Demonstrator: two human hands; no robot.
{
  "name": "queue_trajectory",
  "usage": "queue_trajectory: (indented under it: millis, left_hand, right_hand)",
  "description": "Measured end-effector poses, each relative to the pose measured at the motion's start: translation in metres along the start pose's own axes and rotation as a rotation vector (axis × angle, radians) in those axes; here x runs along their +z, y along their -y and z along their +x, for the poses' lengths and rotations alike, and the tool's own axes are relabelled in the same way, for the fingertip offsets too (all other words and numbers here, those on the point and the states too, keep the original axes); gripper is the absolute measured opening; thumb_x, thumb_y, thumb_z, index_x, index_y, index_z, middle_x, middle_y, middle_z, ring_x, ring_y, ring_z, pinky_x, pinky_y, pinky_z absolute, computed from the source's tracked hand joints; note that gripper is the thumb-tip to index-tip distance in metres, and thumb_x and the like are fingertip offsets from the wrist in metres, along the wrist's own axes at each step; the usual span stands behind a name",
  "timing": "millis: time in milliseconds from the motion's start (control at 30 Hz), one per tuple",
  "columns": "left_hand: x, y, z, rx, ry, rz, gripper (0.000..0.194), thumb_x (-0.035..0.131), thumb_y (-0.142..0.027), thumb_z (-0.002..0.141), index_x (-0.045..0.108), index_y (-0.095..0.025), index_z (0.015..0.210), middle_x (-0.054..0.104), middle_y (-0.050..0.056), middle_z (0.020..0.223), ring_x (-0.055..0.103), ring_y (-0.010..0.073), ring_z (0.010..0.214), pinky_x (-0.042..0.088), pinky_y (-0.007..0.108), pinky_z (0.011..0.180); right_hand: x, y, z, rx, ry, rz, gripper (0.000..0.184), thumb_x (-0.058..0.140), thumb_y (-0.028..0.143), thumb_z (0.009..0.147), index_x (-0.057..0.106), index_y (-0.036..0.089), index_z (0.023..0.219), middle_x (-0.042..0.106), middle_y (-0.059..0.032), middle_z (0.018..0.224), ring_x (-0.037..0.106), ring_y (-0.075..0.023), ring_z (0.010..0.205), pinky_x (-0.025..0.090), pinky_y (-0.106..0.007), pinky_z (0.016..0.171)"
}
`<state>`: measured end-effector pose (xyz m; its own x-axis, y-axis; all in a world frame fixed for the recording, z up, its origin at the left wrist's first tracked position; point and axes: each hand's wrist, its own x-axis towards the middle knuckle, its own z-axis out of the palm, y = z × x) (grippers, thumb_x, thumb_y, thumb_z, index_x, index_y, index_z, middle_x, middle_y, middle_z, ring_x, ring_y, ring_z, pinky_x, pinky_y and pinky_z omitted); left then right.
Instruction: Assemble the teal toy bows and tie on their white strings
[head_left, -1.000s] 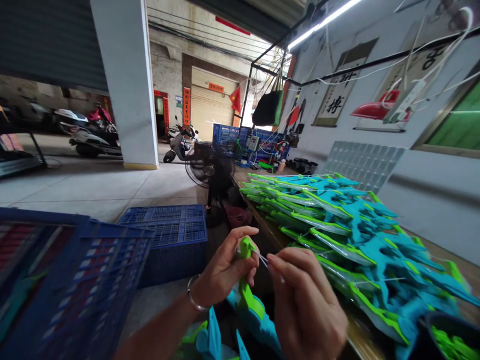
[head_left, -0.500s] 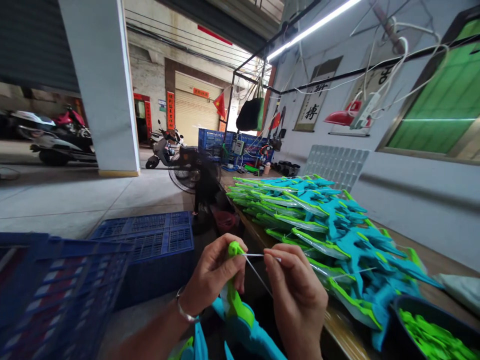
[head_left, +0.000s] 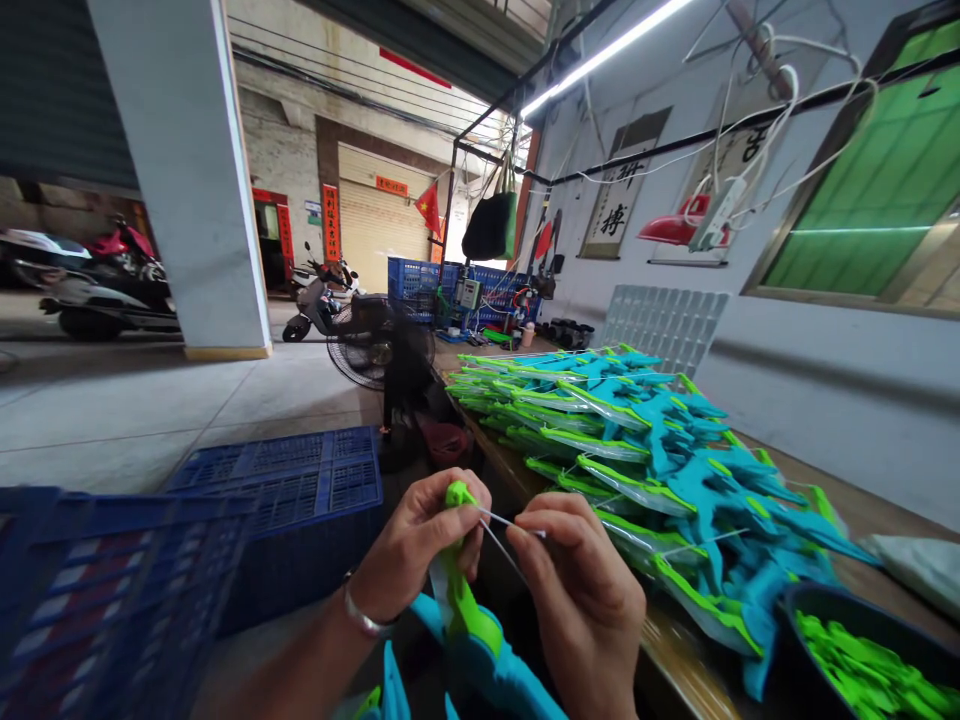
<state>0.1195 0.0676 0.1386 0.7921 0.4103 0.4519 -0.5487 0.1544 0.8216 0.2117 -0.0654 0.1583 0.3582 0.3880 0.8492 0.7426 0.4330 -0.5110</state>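
My left hand (head_left: 424,540) pinches the green tip of a blue-and-green plastic toy bow (head_left: 469,615) between thumb and fingers. The bow's blue body runs down past the bottom edge of the picture. A thin white string (head_left: 499,518) comes out at the green tip. Its short end is held in my right hand (head_left: 581,580), between thumb and forefinger, just right of the tip. Another stretch of the string slants down behind my right hand, where I lose sight of it.
More toy bows (head_left: 637,430) lie piled on the wooden table (head_left: 855,515) at right. A dark tub (head_left: 795,610) holds small green parts. Blue crates (head_left: 285,470) stand on the left, with a black fan (head_left: 382,350) beyond. A red lamp (head_left: 671,230) hangs above.
My right hand has shifted slightly left and down, and the string end now slants downward from the tip rather than running level. The view has turned slightly right.
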Motion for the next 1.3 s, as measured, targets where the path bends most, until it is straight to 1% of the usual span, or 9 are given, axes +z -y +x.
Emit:
queue_trajectory:
  millis: [133, 333, 500, 700, 867, 1000, 1100, 1233, 1300]
  left_hand:
    - [0.004, -0.005, 0.000, -0.084, -0.023, -0.025, 0.015, 0.066, -0.031, 0.091, 0.061, -0.018, 0.086, 0.053, -0.005, 0.062, 0.047, 0.0069, 0.045, 0.040, 0.017, 0.044]
    - [0.006, -0.008, 0.000, -0.086, -0.030, -0.038, 0.022, 0.072, -0.035, 0.089, 0.062, -0.018, 0.082, 0.053, -0.005, 0.063, 0.048, 0.0057, 0.049, 0.041, 0.015, 0.047]
    - [0.005, -0.002, 0.002, -0.100, -0.018, -0.049, 0.021, 0.068, -0.036, 0.091, 0.060, -0.018, 0.083, 0.051, -0.006, 0.056, 0.046, 0.0075, 0.047, 0.040, 0.017, 0.047]
    - [0.000, 0.005, -0.002, -0.039, -0.014, 0.016, 0.021, 0.066, -0.038, 0.094, 0.062, -0.018, 0.087, 0.052, -0.005, 0.056, 0.048, 0.0078, 0.047, 0.041, 0.018, 0.047]
    - [-0.003, 0.010, -0.004, 0.000, 0.054, -0.008, 0.029, 0.078, -0.042, 0.084, 0.062, -0.019, 0.093, 0.057, -0.006, 0.056, 0.049, 0.0080, 0.047, 0.039, 0.017, 0.046]
    - [0.002, 0.008, -0.003, -0.028, -0.047, 0.028, 0.025, 0.073, -0.037, 0.089, 0.060, -0.018, 0.079, 0.053, -0.006, 0.050, 0.047, 0.0073, 0.043, 0.036, 0.017, 0.044]
    - [0.004, 0.007, -0.001, -0.054, -0.051, -0.005, 0.028, 0.073, -0.037, 0.088, 0.059, -0.017, 0.073, 0.053, -0.005, 0.048, 0.046, 0.0076, 0.041, 0.037, 0.017, 0.043]
    - [-0.001, 0.008, 0.004, -0.106, -0.011, -0.063, 0.028, 0.076, -0.035, 0.084, 0.060, -0.016, 0.071, 0.052, -0.005, 0.048, 0.045, 0.0077, 0.039, 0.038, 0.018, 0.041]
    - [-0.003, 0.008, 0.006, -0.132, -0.001, -0.096, 0.027, 0.078, -0.034, 0.081, 0.061, -0.016, 0.070, 0.051, -0.006, 0.048, 0.045, 0.0077, 0.038, 0.039, 0.019, 0.040]
  right_hand:
    - [0.001, 0.007, 0.007, -0.087, 0.100, -0.045, 0.011, 0.066, 0.011, 0.092, 0.063, 0.021, 0.090, 0.066, -0.0038, 0.097, 0.067, -0.0153, 0.085, 0.055, -0.024, 0.069]
    - [0.005, 0.008, 0.015, -0.191, 0.216, -0.137, 0.015, 0.065, 0.005, 0.090, 0.062, 0.020, 0.088, 0.066, -0.0053, 0.107, 0.067, -0.0139, 0.092, 0.056, -0.022, 0.078]
    - [0.005, 0.000, 0.019, -0.129, 0.211, -0.193, 0.015, 0.062, 0.007, 0.091, 0.059, 0.019, 0.082, 0.064, -0.0007, 0.089, 0.064, -0.0099, 0.074, 0.050, -0.018, 0.065]
    - [0.003, 0.003, 0.023, -0.015, 0.196, -0.288, 0.017, 0.063, 0.011, 0.086, 0.056, 0.019, 0.074, 0.058, 0.0058, 0.065, 0.054, -0.0076, 0.054, 0.041, -0.016, 0.053]
    - [0.004, 0.008, 0.025, 0.038, 0.235, -0.276, 0.015, 0.062, 0.008, 0.080, 0.058, 0.019, 0.072, 0.061, 0.0063, 0.066, 0.055, -0.0065, 0.055, 0.040, -0.014, 0.053]
    - [0.006, 0.007, 0.024, -0.004, 0.216, -0.291, 0.018, 0.060, 0.004, 0.079, 0.056, 0.019, 0.070, 0.058, 0.0063, 0.065, 0.053, -0.0063, 0.055, 0.039, -0.015, 0.054]
    - [0.003, 0.007, 0.026, 0.047, 0.246, -0.186, 0.020, 0.063, 0.003, 0.081, 0.056, 0.019, 0.071, 0.058, 0.0064, 0.066, 0.054, -0.0060, 0.057, 0.040, -0.013, 0.056]
    - [-0.007, 0.007, 0.029, 0.205, 0.392, 0.037, 0.018, 0.068, 0.007, 0.085, 0.062, 0.019, 0.074, 0.060, 0.0042, 0.073, 0.057, -0.0078, 0.064, 0.045, -0.014, 0.059]
    - [-0.009, 0.005, 0.028, 0.181, 0.393, 0.048, 0.016, 0.065, 0.009, 0.089, 0.062, 0.019, 0.078, 0.060, 0.0022, 0.079, 0.058, -0.0094, 0.069, 0.047, -0.016, 0.062]
